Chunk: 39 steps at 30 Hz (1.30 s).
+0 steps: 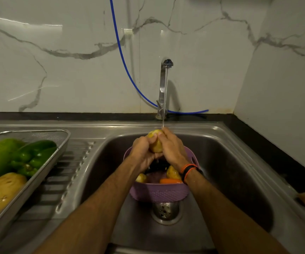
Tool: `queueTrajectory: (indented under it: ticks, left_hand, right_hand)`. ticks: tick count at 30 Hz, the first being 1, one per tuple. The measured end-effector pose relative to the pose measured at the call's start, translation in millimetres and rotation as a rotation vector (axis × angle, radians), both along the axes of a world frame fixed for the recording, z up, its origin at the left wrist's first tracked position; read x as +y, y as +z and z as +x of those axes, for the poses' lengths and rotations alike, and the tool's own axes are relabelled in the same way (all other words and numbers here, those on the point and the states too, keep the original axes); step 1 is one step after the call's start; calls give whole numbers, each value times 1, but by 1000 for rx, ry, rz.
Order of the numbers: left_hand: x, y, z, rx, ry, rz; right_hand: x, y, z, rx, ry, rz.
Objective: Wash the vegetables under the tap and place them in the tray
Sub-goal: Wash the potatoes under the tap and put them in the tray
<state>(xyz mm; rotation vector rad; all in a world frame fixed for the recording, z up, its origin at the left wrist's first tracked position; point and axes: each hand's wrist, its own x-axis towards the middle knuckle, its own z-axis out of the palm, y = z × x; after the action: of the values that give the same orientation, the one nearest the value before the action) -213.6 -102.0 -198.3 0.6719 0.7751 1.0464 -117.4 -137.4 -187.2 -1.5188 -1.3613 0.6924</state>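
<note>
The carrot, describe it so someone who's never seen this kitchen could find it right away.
In the sink, under the tap, sits a purple basket. The carrot lies at its near rim beside yellowish potatoes. It is the only orange vegetable there.

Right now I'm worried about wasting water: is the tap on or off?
On. A thin stream falls from the tap onto the potato held in both hands.

Both hands, the left hand (pixel 142 151) and the right hand (pixel 172 147), grip a yellow potato (pixel 155 142) under the tap (pixel 163 88), above a purple basket (pixel 159 193) in the sink (pixel 239 162). Left of the sink, a metal tray (pixel 43 173) holds green peppers (pixel 36 154) and another potato (pixel 3 191).
</note>
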Motion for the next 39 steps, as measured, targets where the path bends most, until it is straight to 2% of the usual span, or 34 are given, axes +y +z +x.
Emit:
queueTrajectory:
  ticks: [5, 9, 12, 14, 16, 18, 21, 24, 28, 31, 33, 36, 39]
  left_hand:
    - [-8, 3, 5, -41, 7, 51]
    - [-10, 2, 7, -57, 16, 33]
    - [-12, 4, 4, -63, -23, 19]
    - [-11, 6, 3, -97, -37, 12]
    - [-8, 6, 3, -116, -17, -1]
    - [-6, 4, 6, -129, 28, -12]
    - [-6, 2, 7, -152, 88, -40]
    - [-8, 2, 6, -137, 71, -32]
    - [-10, 7, 5, -115, 7, -7]
    - [-10, 11, 7, -144, -2, -6]
    - [-10, 12, 9, -155, 22, -16]
    - [-13, 9, 7, -194, 45, -13]
    - [-16, 8, 6, -179, 43, -7]
  right_hand:
    - [3, -8, -18, -132, -51, 40]
    - [5, -6, -20, -27, -68, 80]
    - [29, 13, -8, -61, -128, -82]
    - [48, 23, 2, -95, -59, -209]
    - [58, 22, 4, -24, -14, -225]
    - [50, 20, -6, -15, -87, -157]
    - [26, 5, -27, -34, -186, 74]
    - [19, 1, -29, -5, -203, 137]
    - [51, 23, -8, -150, -155, -159]
    - [61, 33, 10, 23, 50, -268]
    - [57, 32, 8, 106, 70, -221]
    - [38, 15, -12, -32, -118, 29]
    - [24, 3, -20, -23, -204, 145]
